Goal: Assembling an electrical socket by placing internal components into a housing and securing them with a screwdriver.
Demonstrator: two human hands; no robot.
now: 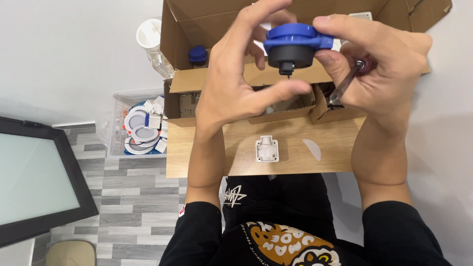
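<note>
While a small white plastic housing [267, 149] lies on the wooden table [197, 157] at lower centre, your left hand [234, 83] and right hand [379, 74] grip a blue-capped black socket [291, 47] between their fingers at upper centre. Your right hand also clasps a screwdriver [345, 83]. Behind them, cardboard boxes [197, 29] stand open.

Count, head view:
- hands: 2, left hand [231, 83], right hand [379, 74]
- round blue-and-black plastic socket part [291, 47]: 1 held; second blue-capped piece [198, 54] in box
- clear-handled screwdriver [347, 81]: 1
- small white square plastic base [267, 149]: 1
- open brown cardboard boxes [197, 22]: at least 2
- round white downlights in clear bin [140, 133]: several, exact number unclear
</note>
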